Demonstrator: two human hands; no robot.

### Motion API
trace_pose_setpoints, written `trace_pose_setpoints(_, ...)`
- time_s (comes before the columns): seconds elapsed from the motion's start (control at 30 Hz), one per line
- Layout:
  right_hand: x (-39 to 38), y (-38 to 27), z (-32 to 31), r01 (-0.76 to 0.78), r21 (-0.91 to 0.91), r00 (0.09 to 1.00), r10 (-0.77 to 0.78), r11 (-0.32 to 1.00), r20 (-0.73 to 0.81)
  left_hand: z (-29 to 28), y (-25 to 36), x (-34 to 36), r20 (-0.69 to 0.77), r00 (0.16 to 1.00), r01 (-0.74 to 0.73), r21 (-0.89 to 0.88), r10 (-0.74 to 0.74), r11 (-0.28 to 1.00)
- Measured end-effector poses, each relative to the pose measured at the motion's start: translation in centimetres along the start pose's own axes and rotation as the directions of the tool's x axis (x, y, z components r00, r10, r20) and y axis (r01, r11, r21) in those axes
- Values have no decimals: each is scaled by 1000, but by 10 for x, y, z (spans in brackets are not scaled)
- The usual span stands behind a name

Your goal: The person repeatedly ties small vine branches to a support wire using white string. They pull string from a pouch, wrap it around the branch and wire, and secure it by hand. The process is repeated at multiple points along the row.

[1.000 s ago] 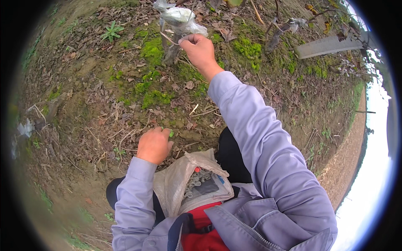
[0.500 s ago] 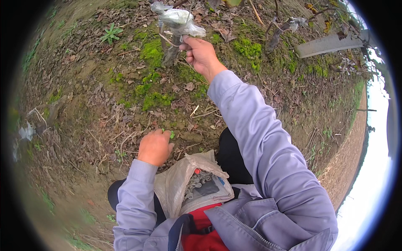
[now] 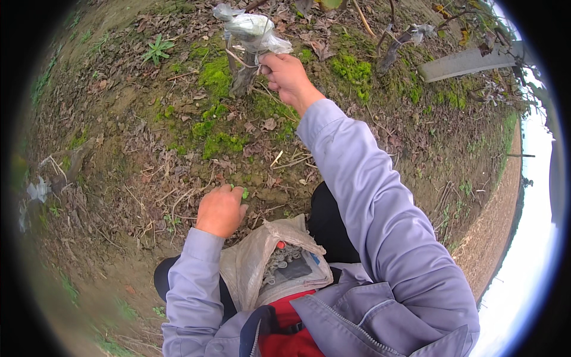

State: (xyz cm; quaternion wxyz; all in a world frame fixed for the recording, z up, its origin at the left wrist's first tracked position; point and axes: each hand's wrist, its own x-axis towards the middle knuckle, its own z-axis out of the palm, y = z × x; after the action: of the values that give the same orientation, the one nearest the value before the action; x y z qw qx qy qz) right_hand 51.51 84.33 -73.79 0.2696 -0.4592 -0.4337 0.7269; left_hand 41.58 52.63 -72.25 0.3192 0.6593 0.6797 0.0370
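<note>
Right hand [image 3: 286, 78]: thumb and forefinger pinching thin strip [image 3: 238, 59], as far as I can make out; contact point partly hidden by fingers. Strip sits by woody stem [image 3: 242, 82], just below crumpled plastic wrap [image 3: 250, 28], which hides stem's upper part from me. Left hand [image 3: 221, 211] low over soil, back toward me, fingertips out of sight; can't tell whether they grip green leaf [image 3: 245, 193] beside them. Open sack [image 3: 242, 259] at lap: grey pieces [image 3: 279, 260] inside, too jumbled to identify.
</note>
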Motion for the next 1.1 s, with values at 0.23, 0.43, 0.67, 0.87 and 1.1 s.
trace_pose_setpoints(0.23, 16, 9, -11, 276, -500, 959, -267, 821, 91, -4, 2, 1, 8, 1000, 13, -18, -13, 1000)
trace_pose_setpoints(0.43, 21, 14, -13, 310, -582, 944, -314, 752, 99, -40, 9, 39, -376, 895, -129, -734, -241, 667)
trace_pose_setpoints(0.67, 8, 6, -16, 361, -743, 925, -319, 563, 207, -85, 12, 119, -454, 843, -252, -806, -286, 536)
trace_pose_setpoints(0.87, -18, -1, -31, 529, -780, 846, -135, 333, 516, -93, 22, 157, -427, 808, -239, -867, -405, 437)
trace_pose_setpoints(1.1, -37, -24, -55, 530, -782, 833, -28, 327, 553, -94, 42, 197, -580, 745, -378, -774, -330, 509)
